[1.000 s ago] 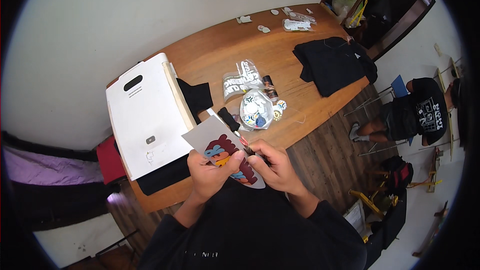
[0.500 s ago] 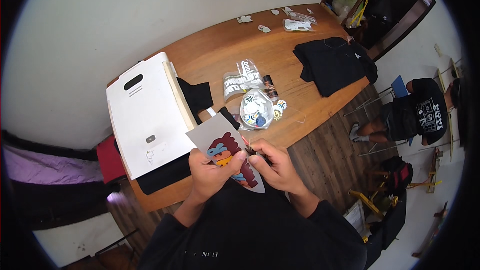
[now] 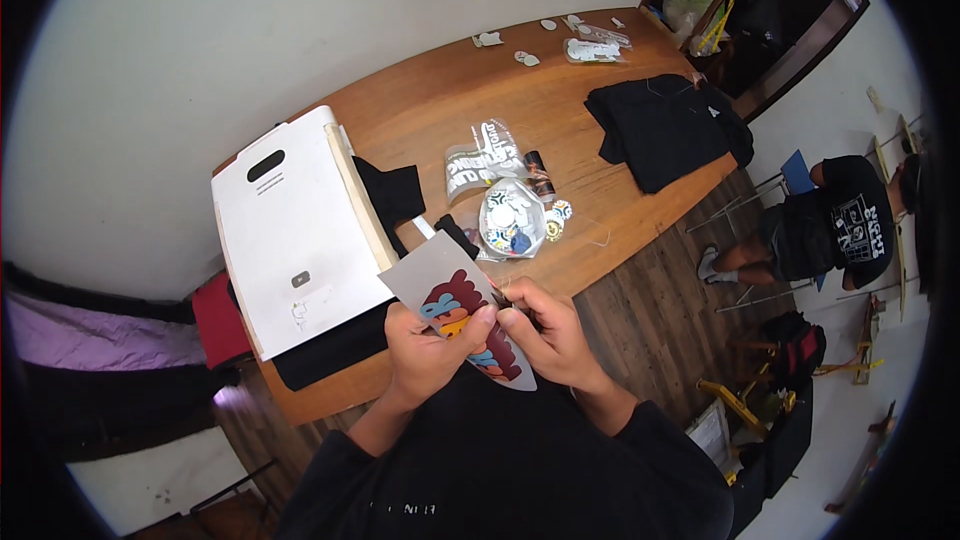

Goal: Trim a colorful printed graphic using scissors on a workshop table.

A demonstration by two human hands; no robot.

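Observation:
A grey sheet printed with a maroon, blue and orange design (image 3: 455,297) is tilted up in front of my chest. My left hand (image 3: 430,350) is closed on its left side, with the thumb across the print. At the sheet's right edge my right hand (image 3: 550,335) is closed in a pinch, its fingertips close to my left thumb. Something small and dark, with a bit of red near it, shows at those fingertips; I cannot make out what it is.
Left on the wooden table (image 3: 400,90) lies a large white panel (image 3: 290,230) over black cloth. Beyond my hands are a clear bag with round stickers (image 3: 512,220), a dark can (image 3: 540,175) and folded black shirts (image 3: 660,130). A person (image 3: 845,225) sits at right.
The printed sheet has shifted slightly right and down with my left hand. My right hand stays almost in place, still pinching at the sheet's edge.

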